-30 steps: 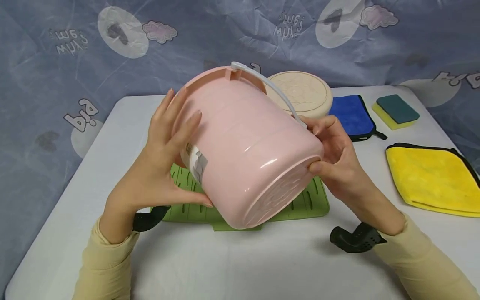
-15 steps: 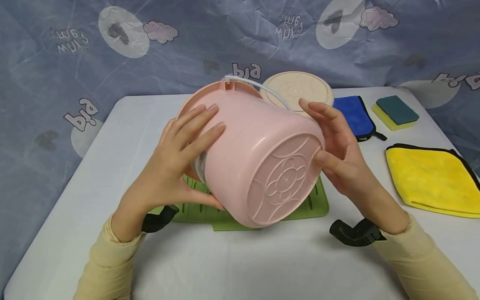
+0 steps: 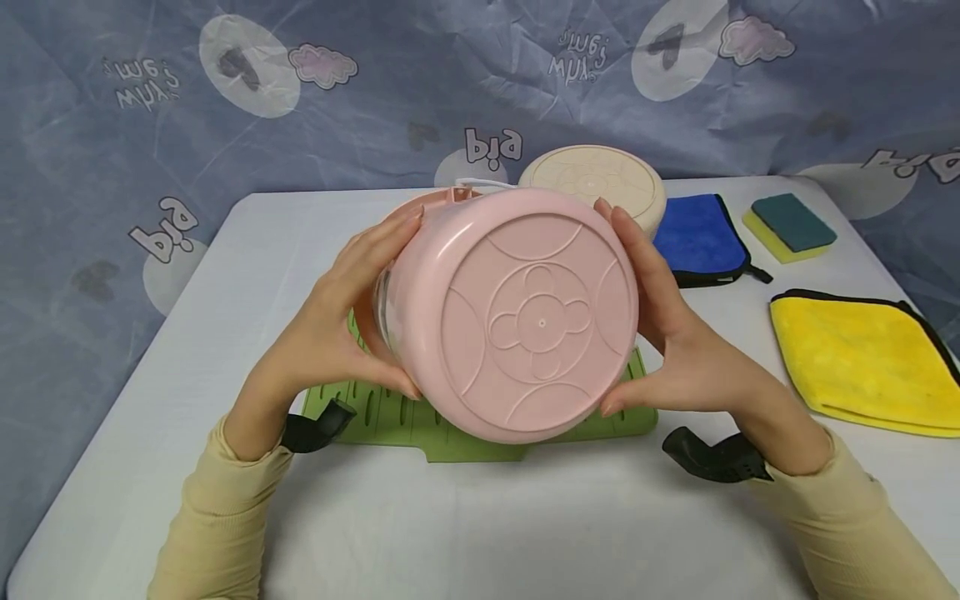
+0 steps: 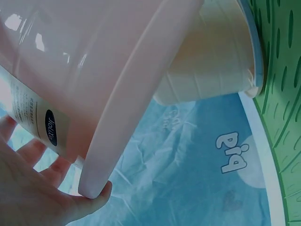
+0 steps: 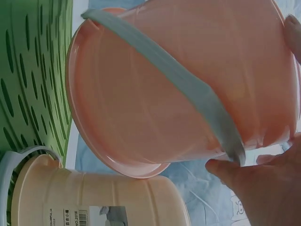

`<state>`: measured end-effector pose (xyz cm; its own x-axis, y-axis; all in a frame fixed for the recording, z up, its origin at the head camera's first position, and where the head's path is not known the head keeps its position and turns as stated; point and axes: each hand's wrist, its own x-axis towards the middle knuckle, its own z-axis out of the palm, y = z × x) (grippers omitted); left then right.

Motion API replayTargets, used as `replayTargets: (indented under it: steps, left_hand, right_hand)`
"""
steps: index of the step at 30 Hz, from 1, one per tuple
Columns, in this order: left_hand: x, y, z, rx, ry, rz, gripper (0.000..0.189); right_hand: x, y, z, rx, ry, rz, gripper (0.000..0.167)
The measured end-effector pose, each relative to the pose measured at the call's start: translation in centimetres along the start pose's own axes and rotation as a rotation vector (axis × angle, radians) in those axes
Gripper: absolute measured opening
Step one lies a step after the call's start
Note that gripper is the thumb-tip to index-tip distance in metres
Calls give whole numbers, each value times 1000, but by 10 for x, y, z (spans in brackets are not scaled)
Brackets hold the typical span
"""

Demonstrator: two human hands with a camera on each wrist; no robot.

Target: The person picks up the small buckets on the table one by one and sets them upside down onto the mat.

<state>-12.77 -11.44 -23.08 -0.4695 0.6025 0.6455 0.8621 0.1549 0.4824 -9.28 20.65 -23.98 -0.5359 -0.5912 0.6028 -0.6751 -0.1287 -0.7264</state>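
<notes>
Both hands hold a pink plastic bucket [image 3: 540, 325] in mid-air over a green slotted mat [image 3: 465, 446]. Its round base, moulded with a flower pattern, faces the head camera; the mouth points away. On the left side, my left hand [image 3: 322, 325] grips the wall near the rim, thumb below and fingers above. My right hand [image 3: 686, 350] grips the base end from the right, thumb at the lower edge. In the right wrist view the pale handle [image 5: 174, 73] lies across the bucket's side. A label [image 4: 37, 115] shows in the left wrist view.
An upside-down cream bucket [image 3: 600, 171] stands behind the pink one, at the mat's back edge. To the right lie a folded blue cloth [image 3: 697, 237], a green-and-yellow sponge [image 3: 793, 223] and a folded yellow cloth [image 3: 862, 358] on the white table [image 3: 450, 533].
The pink bucket has swung round so that its base turns toward the head camera. My right hand has shifted its hold along the base edge; my left hand has moved slightly right.
</notes>
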Motion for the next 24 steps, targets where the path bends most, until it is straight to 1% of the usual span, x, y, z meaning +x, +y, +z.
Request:
replayTargets:
  steps: [3,5,10,13,16,19,24]
  left_hand:
    - [-1,-1,1,-13,4,-19,115]
    - [-1,-1,1,-18,7,-32,115]
    - [-3,0,2,-36,5,-67,117]
    - [-2,1,3,-45,5,-71,117]
    - [-1,5,3,-54,15,-70,116]
    - [0,9,4,-57,37,-55,112]
    - [2,15,6,-52,116,3,101]
  right_hand:
    - [0,1,2,-39,12,21,125]
    - [0,2,3,-42,36,6,123]
    - [1,5,5,-13,91,-39,115]
    - [1,6,6,24,118,-62,112]
    - [1,6,6,58,154,-89,110]
    - [1,5,6,69,175,-101,109]
    - [0,3,3,64,152,-117,112]
